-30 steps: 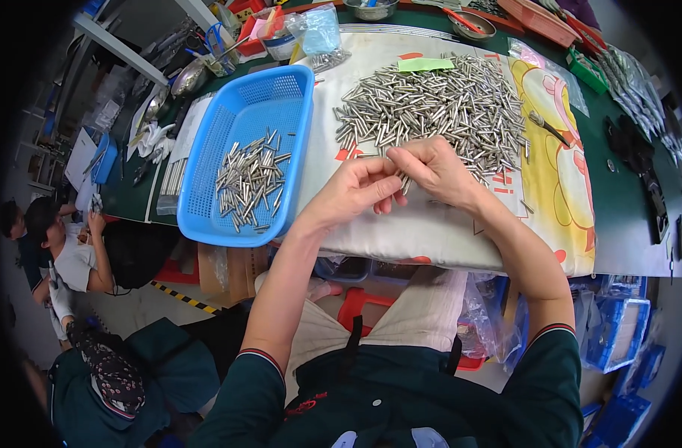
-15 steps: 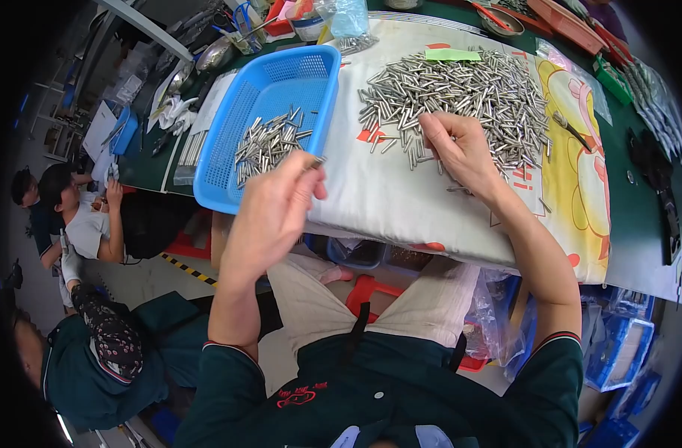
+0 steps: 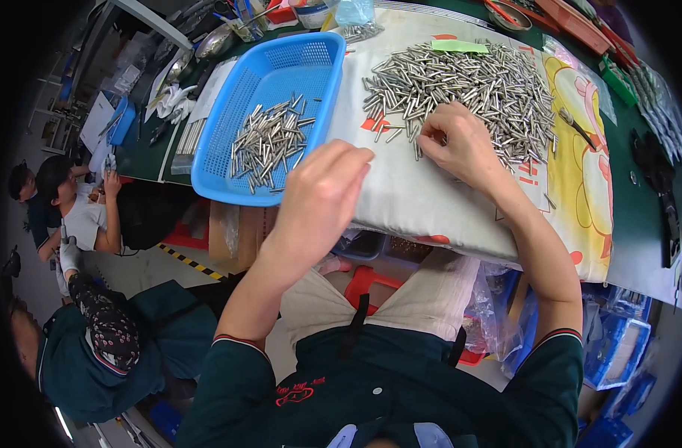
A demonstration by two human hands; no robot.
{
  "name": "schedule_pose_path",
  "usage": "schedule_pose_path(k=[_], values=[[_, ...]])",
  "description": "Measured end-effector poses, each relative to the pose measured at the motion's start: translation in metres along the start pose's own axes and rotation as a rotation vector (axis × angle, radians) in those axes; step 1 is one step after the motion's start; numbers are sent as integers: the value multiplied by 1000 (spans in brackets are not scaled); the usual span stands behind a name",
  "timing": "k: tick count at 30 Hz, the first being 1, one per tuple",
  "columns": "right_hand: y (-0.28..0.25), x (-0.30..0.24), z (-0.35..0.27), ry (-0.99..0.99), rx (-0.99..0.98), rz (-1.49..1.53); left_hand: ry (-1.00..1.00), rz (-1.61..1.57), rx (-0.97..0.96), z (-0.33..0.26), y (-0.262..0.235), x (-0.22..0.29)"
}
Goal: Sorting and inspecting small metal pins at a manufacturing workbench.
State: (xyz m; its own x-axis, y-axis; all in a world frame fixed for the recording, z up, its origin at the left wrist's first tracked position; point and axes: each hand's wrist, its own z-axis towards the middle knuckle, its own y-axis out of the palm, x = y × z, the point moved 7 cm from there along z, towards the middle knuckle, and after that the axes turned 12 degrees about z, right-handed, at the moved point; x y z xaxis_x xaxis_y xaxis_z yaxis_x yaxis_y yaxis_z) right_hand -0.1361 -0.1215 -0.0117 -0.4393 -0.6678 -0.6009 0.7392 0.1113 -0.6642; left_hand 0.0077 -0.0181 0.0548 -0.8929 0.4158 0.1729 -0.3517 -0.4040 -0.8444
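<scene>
A broad heap of short silver metal pins (image 3: 460, 82) lies on the cloth-covered table. At its near edge is my right hand (image 3: 460, 142), thumb and fingers curled together around a metal pin, only partly visible. My left hand (image 3: 322, 198) hovers over the table's near edge, just right of the basket, its fingers pressed together and pointing right. Whatever they may hold is hidden. Left of the heap, a blue perforated plastic basket (image 3: 328, 82) contains a smaller pile of similar pins (image 3: 270, 142).
A light green paper strip (image 3: 459, 46) rests on the heap's far side. To its right lies a small brush (image 3: 576, 128). Clear plastic bags (image 3: 354, 13) and a metal bowl (image 3: 508, 16) stand at the back. Other people sit at the left, one in a dark green shirt (image 3: 94, 373).
My left hand has moved right, away from the basket's near rim. The right hand's raised thumb has come down and its fingers have curled in at the heap's edge.
</scene>
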Motion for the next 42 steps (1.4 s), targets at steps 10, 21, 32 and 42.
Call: schedule_pose_path(k=[10, 21, 32, 42], values=[[19, -25, -12, -183, -98, -74, -9, 150, 38, 15, 90, -21], [24, -27, -12, -209, -114, -164, -102, -156, -24, 14, 88, -32], [-8, 9, 4, 320, -1, 583, -17, -16, 26, 10, 81, -27], [10, -12, 0, -99, -37, 59, -115, 211, -20, 9, 88, -36]])
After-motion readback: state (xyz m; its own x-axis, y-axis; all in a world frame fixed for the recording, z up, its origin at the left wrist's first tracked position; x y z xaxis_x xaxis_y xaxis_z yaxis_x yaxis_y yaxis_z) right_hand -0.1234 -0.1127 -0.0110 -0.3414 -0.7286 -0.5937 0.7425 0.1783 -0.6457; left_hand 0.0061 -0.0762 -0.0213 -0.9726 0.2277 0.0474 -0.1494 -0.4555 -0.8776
